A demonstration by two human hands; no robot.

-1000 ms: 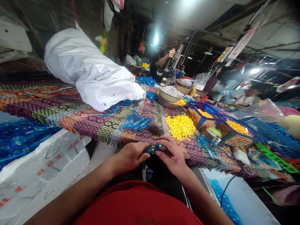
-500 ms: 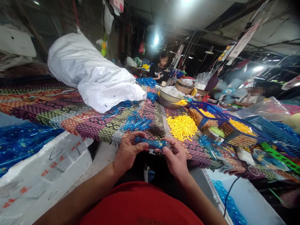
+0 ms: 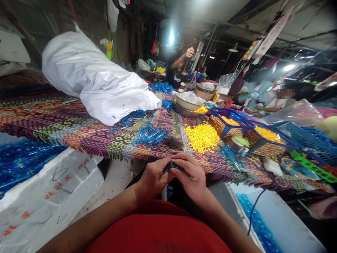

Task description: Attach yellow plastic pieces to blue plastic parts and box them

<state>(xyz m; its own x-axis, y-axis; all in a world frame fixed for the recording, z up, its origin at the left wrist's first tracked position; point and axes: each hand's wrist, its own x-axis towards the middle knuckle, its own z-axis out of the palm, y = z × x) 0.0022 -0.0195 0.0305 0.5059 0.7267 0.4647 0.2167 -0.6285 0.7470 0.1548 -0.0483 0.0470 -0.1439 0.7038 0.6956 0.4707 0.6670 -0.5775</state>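
My left hand (image 3: 151, 179) and my right hand (image 3: 191, 175) are together just off the table's front edge, both closed around a clear blue plastic piece (image 3: 170, 167). Most of that piece is hidden by the fingers, so its full shape does not show. Beyond the hands, a small heap of dark beads (image 3: 173, 144) lies on the patterned cloth (image 3: 123, 146). To its right is a pile of small yellow plastic pieces (image 3: 202, 137). Slender clear blue pieces (image 3: 150, 135) lie to the left of the beads.
A large white sack (image 3: 100, 84) lies across the table's left side. Blue baskets (image 3: 229, 124) of yellow pieces and stacked metal bowls (image 3: 186, 107) stand right. Foam boxes (image 3: 71, 179) with blue pieces flank me below the table. A co-worker (image 3: 177, 75) is across the table.
My hands have come together and closed over the blue plastic piece, which spanned the gap between them before. The co-worker across has raised an arm. The view has shifted slightly.
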